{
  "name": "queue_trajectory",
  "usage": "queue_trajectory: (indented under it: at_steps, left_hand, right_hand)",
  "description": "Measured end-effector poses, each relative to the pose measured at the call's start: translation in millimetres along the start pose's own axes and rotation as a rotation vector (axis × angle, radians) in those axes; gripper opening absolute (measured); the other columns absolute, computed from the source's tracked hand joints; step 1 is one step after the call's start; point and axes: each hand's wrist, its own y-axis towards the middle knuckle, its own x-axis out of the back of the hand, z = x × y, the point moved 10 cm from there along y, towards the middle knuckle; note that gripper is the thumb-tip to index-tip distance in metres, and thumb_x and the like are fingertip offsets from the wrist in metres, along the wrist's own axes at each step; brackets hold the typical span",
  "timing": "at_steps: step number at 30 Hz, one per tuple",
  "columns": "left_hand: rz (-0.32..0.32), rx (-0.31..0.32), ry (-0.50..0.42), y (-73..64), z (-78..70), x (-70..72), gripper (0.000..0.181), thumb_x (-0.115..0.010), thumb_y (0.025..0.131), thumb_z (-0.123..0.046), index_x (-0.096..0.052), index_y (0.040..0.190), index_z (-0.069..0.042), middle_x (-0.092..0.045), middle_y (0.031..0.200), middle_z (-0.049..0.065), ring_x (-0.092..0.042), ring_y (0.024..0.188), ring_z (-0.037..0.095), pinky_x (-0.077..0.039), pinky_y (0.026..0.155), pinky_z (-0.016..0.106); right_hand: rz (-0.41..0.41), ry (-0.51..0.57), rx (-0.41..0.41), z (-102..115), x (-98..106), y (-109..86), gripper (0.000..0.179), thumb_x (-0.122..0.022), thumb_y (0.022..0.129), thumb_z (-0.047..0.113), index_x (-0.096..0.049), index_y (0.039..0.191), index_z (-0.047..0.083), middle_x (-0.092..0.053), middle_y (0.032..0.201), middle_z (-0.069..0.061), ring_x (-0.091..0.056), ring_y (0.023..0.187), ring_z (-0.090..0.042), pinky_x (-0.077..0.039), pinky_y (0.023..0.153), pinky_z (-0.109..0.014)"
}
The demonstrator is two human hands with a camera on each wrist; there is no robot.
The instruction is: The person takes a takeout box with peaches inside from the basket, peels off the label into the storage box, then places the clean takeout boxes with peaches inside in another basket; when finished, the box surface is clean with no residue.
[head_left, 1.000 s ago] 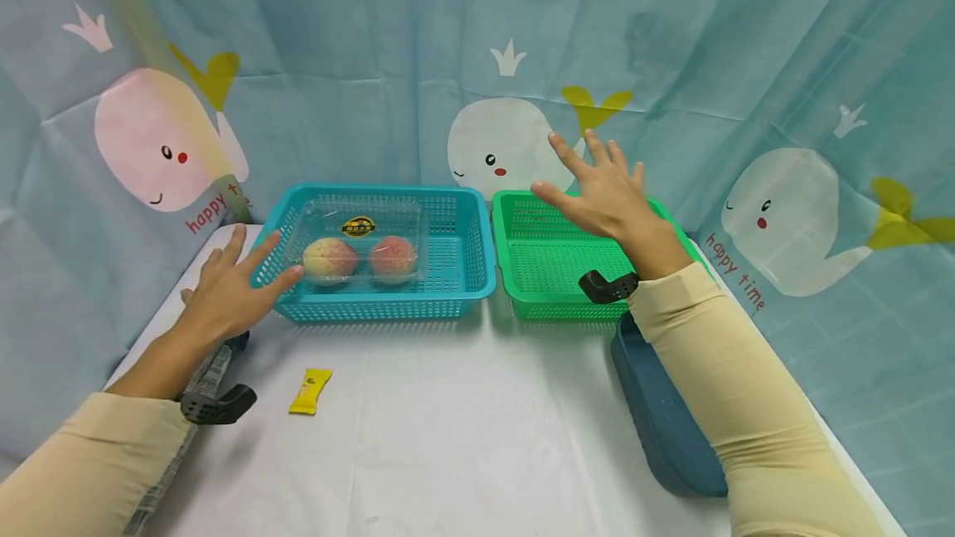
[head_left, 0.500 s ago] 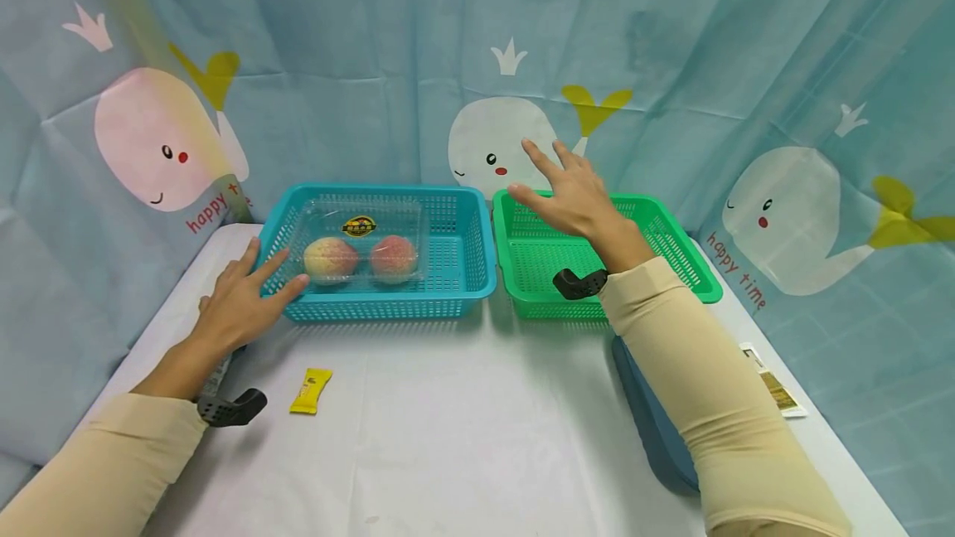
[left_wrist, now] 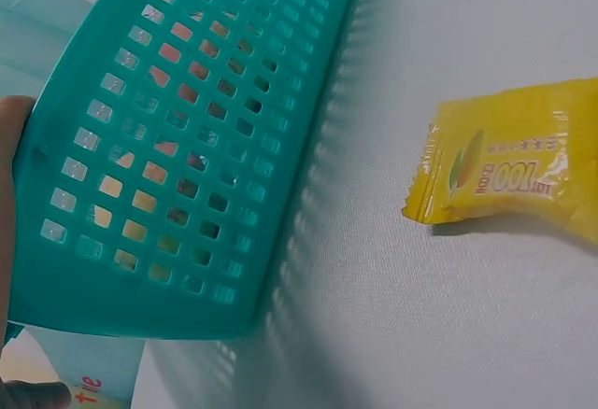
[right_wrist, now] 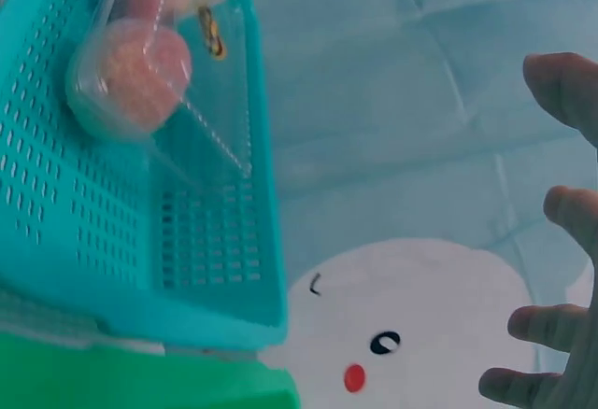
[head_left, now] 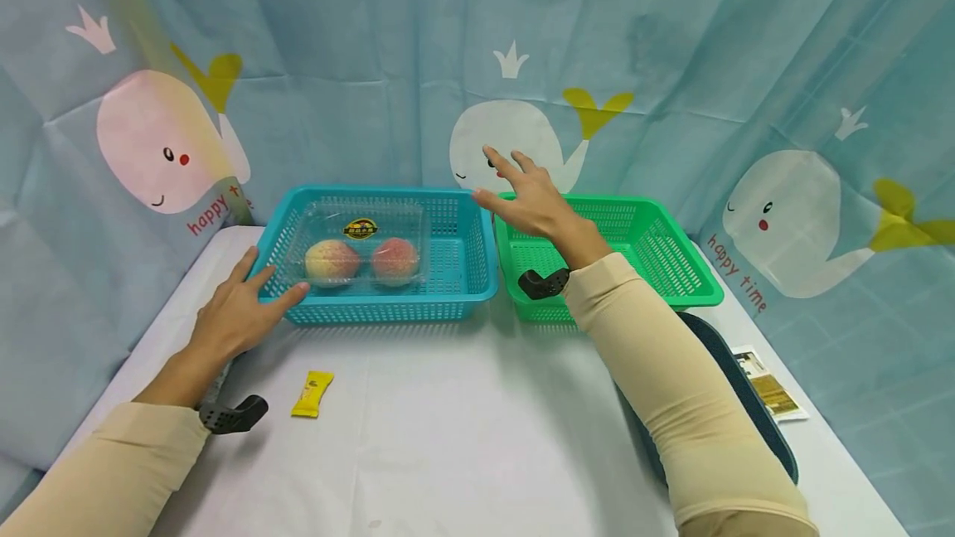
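My left hand (head_left: 237, 305) is at the left front corner of the blue basket (head_left: 388, 309), fingers spread. In the left wrist view its fingertips lie at the rim, seemingly touching it. Inside the basket sits a clear plastic box (head_left: 384, 218) with a dark and yellow label, holding two peaches (head_left: 332, 260). My right hand (head_left: 533, 201) hovers with spread fingers near the blue basket's right rear corner, above the left side of the green basket (head_left: 656, 259). In the right wrist view, the fingers (right_wrist: 551, 325) are apart with nothing between them.
A small yellow wrapped snack (head_left: 312, 394) lies on the white table (head_left: 448, 437). A dark blue tray (head_left: 734, 379) is partly hidden under my right forearm, and a flat printed packet (head_left: 772, 388) lies to its right. A greyish object under my left wrist is mostly hidden. A whale-print curtain hangs behind.
My right hand has moved left, from over the green basket toward the blue one, uncovering the packet and more of the tray. The left hand has shifted slightly right to the blue basket's corner.
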Motion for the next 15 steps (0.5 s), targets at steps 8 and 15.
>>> queue_trajectory:
  at_steps: [8, 15]
  left_hand:
    - [-0.003, 0.016, -0.024, -1.3, 1.3, -1.2, 0.095, -0.042, 0.091, -0.066, -0.029, 0.145, 0.01, 0.007, 0.159, 0.016, -0.016, 0.133, 0.057, -0.019, 0.095, 0.076]
    - [0.004, 0.031, -0.027, 0.2, 2.9, -3.2, 0.095, -0.042, 0.091, -0.067, -0.027, 0.146, 0.009, 0.008, 0.159, 0.017, -0.015, 0.134, 0.056, -0.02, 0.096, 0.074]
  right_hand:
    - [0.029, 0.114, 0.011, 13, -24, 16.0, 0.076, -0.05, 0.09, 0.063, -0.013, 0.153, 0.042, -0.009, 0.159, -0.009, -0.011, 0.143, -0.032, -0.021, 0.107, -0.061]
    - [0.052, 0.208, 0.001, 18, -47, 31.1, 0.077, -0.054, 0.092, 0.056, -0.017, 0.155, 0.033, -0.019, 0.158, 0.003, -0.014, 0.144, -0.022, -0.023, 0.11, -0.054]
